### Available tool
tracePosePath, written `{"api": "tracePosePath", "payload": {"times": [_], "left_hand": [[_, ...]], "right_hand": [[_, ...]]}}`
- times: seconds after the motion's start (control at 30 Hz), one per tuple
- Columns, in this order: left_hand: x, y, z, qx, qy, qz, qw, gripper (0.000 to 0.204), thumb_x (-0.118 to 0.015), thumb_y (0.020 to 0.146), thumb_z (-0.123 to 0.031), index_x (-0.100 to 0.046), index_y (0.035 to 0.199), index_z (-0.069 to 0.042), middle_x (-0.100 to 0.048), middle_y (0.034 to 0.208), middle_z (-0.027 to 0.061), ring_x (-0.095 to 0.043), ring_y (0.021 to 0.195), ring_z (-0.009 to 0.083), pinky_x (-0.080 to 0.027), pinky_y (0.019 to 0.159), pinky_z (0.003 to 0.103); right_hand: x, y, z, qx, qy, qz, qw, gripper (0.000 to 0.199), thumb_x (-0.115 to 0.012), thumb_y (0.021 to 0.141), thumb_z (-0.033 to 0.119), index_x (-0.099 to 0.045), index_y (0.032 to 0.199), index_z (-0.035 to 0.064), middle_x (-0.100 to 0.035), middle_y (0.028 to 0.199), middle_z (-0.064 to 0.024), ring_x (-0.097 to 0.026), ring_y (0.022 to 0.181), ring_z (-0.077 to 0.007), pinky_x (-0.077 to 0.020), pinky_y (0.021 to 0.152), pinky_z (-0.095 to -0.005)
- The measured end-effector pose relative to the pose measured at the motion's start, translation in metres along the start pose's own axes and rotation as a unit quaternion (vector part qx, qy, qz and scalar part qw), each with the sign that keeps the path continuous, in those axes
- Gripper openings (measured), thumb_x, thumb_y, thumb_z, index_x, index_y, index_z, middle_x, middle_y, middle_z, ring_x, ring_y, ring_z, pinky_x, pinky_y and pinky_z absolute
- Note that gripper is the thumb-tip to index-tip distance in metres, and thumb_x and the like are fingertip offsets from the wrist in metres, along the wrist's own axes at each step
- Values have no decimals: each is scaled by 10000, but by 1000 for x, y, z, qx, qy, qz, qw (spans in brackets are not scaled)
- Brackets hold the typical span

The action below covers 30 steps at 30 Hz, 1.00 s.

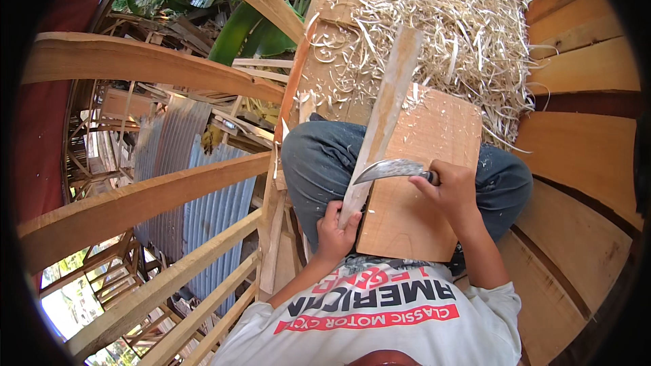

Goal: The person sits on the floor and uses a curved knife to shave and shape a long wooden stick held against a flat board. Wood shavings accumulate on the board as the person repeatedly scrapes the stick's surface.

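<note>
My left hand [336, 232] is closed around the near end of a long, flat wooden strip [381, 122]. The strip slants away from me, its far end reaching the heap of shavings. My right hand [447, 193] grips the dark handle of a curved knife [392, 169], a sickle-like blade. Its curved tip lies over the strip, a short way beyond my left hand; whether the edge touches the wood I cannot tell. Under the knife a wide wooden board [424, 220] rests across my lap, with a few small chips on it.
Curly wood shavings [461, 47] are heaped on the plank floor [332, 61] ahead. Wooden rails [156, 193] run along the left side, with corrugated metal sheets [196, 163] below them. Wide planks [576, 149] form a wall on the right.
</note>
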State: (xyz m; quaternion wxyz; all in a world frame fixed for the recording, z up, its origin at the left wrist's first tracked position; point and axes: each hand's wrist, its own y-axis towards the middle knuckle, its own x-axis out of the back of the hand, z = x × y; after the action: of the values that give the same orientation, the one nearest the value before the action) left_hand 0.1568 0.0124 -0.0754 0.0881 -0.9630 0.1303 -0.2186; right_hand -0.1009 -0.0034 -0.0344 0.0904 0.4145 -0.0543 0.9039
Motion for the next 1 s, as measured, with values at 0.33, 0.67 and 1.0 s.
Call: {"api": "tracePosePath", "payload": {"times": [0.33,0.67,1.0], "left_hand": [[-4,-1,-1,-30,17,-29,999,237,-667,870,-184,-521,950,-15,-628,658,163,-664,581,253,-465,503,308],[0,3,-5,-7,9,-19,1000,249,-650,888,-208,-530,986,-13,-643,708,187,-676,635,316,-485,523,337],[0,3,-4,12,5,-20,1000,267,-638,899,-243,-538,988,-11,-636,706,187,-669,637,332,-479,521,345]], "right_hand": [[-15,-1,15,9,-145,32,989,584,-666,739,608,-581,572,55,-575,521,-93,-596,473,-264,-462,470,-351],[-20,23,-1,80,-225,-28,971,660,-669,644,708,-517,529,76,-520,484,-60,-565,442,-238,-441,436,-338],[-20,43,-12,147,-259,-66,952,693,-670,600,745,-456,508,92,-466,455,-40,-527,400,-216,-421,407,-322]]}}
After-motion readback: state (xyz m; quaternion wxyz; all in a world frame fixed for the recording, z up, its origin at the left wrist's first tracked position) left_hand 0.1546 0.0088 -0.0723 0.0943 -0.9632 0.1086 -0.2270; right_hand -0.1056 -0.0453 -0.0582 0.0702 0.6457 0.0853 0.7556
